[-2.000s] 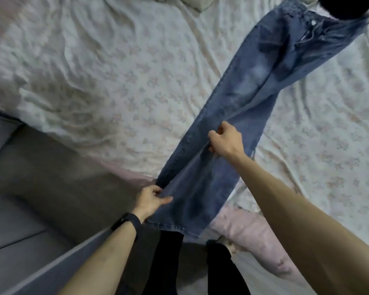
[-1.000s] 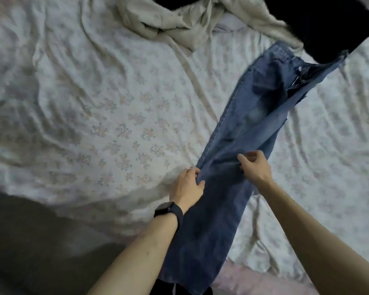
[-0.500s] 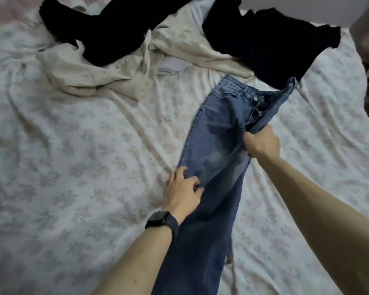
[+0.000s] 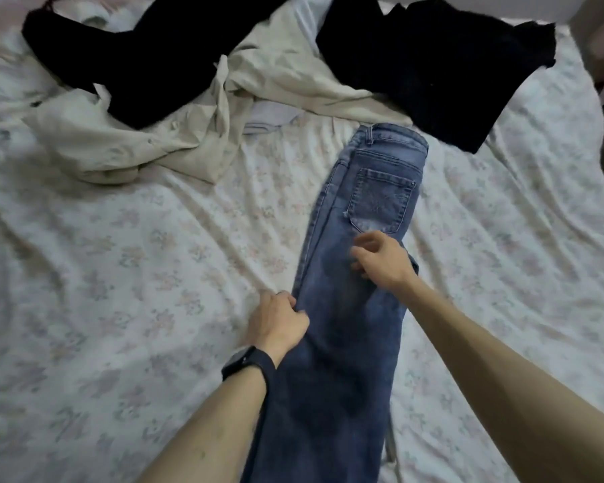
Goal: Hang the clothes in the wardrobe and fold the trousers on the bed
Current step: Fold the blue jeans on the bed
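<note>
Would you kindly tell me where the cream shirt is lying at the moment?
In the head view, the cream shirt lies crumpled at the upper left of the bed, partly under a black garment, left of the jeans.

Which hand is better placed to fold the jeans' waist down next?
Probably the right hand: it is just below the back pocket, nearest the waistband. The left hand grips the jeans' edge lower down.
</note>
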`<act>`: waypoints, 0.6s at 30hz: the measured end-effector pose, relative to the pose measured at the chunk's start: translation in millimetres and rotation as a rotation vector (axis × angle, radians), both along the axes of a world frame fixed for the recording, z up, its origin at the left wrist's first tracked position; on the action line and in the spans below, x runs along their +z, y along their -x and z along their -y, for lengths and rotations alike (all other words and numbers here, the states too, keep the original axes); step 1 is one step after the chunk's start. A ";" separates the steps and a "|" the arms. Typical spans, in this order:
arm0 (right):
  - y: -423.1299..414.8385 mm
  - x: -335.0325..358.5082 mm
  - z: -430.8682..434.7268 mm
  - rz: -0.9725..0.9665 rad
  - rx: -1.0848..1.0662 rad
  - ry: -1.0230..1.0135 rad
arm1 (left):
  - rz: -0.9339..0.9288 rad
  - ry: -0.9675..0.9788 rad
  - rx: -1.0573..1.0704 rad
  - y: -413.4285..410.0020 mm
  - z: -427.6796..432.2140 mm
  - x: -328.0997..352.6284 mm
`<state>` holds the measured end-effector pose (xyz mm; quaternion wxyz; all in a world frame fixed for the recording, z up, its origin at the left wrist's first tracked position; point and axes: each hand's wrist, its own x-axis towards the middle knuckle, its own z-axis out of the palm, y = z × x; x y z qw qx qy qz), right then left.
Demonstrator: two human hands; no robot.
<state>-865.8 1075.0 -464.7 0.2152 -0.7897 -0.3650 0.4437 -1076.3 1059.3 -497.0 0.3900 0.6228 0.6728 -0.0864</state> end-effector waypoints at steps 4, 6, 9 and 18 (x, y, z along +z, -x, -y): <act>-18.6 7.5 20.1 -0.004 -0.356 -0.116 | 0.117 0.012 -0.012 -27.9 -47.7 5.4; -30.4 6.0 32.6 0.078 -0.487 -0.104 | 0.183 0.013 0.024 -43.5 -73.4 9.5; -46.8 -4.6 39.0 0.099 -0.545 -0.038 | 0.261 0.011 0.048 -73.8 -114.2 12.3; -90.8 -23.8 -59.9 -0.061 -0.488 -0.134 | 0.386 -0.116 0.044 -151.3 -196.7 -3.2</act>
